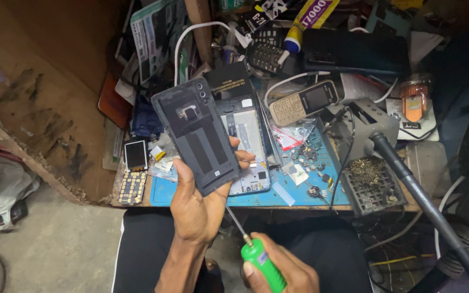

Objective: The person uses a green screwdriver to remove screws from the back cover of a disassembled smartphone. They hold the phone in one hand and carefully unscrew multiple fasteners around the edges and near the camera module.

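Taking the blue work mat point(278, 196) as the landmark and going left to right.

Left of the mat: a small bare screen module point(135, 154) with a yellowish keypad board point(132, 188) below it, both flat and hard-edged, resting at the bench's left end.

Over the mat's left part: the left hand point(194, 209), palm up, closed around the lower end of a dark phone back cover point(196, 135), thumb on its left edge, fingertips curled round the right edge. Matte grey plastic, a thin rounded rectangle, inner face up, with darker adhesive strips, a small white label and camera cut-outs at the upper end. Tilted, top leaning away and left. Best gripped by the edges only, as a judgement, since so thin a shell looks likely to flex or crack if squeezed across the middle.

Behind the cover, on the mat: an opened phone body point(248, 146), metal frame, pale inner plate, lying flat.

Below the mat's front edge: the right hand point(278, 268), wrapped fully round the glossy green handle of a screwdriver point(256, 252). Thin steel shaft pointing up-left, tip hidden behind the left hand, so contact with the cover cannot be told. Probably wise to keep the tip low and parallel to the shell.

On the mat's right part: loose small parts point(306, 163), glinting metal. Above the mat: a beige keypad phone point(305, 101). Right of the mat: a black gridded tray point(373, 184) holding brassy shavings, and a thick black hose point(419, 190).
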